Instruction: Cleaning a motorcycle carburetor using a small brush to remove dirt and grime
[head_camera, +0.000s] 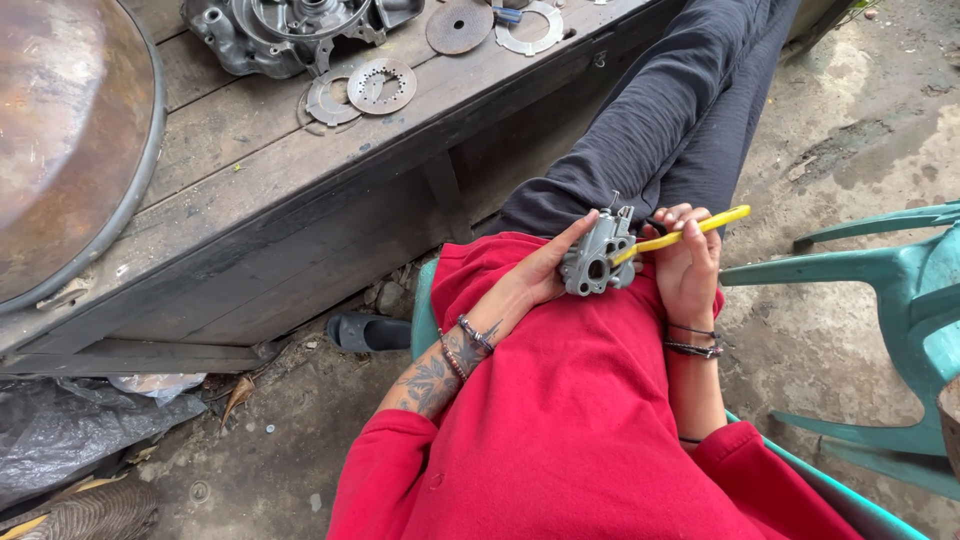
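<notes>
Now, line by line.
Left hand: I cradle the grey metal casting from its left side, thumb up along its top edge, fingers wrapped behind it.
Right hand: clenched around the yellow-handled tool, whose tip meets the casting's right side; I cannot tell whether it is pliers or a driver, as the working end is hidden.
Casting: in my lap, above the red sweatshirt, between both hands, a round bore facing up.
Desk: dark wooden planks, far and left of my knees, well apart from my hands.
On the desk: an engine case at the far edge, two toothed clutch plates just near of it, a rusty disc to their right.
Far left: a large rust-brown metal pan.
Right: a green plastic chair on the concrete floor.
</notes>
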